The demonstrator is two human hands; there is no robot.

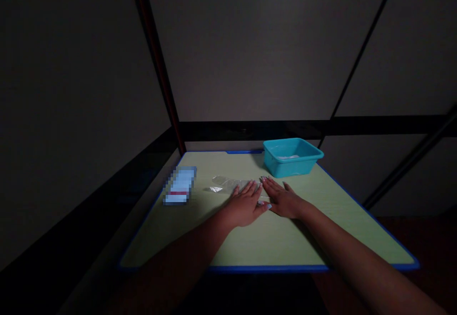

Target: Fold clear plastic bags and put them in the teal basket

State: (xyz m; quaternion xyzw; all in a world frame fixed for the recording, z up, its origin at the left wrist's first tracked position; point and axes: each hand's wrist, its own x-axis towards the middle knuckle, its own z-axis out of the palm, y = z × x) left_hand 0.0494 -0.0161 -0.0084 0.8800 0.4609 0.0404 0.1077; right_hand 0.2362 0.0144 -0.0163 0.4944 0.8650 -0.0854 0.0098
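A clear plastic bag (224, 185) lies flat on the pale green tabletop, its left end showing beyond my fingers. My left hand (245, 206) rests palm down on the bag with the fingers stretched out. Close beside it, my right hand (283, 198) is also laid flat, fingers extended over the bag's right end. The thumbs meet or nearly meet between the two hands. Both palms cover part of the bag, so its right side is mostly hidden.
A turquoise plastic basket (292, 166) stands at the back right, with something whitish inside. On the left lies a blurred-out phone-like object (181, 186). The table (271, 248) has a blue edge, and a wall rises behind it.
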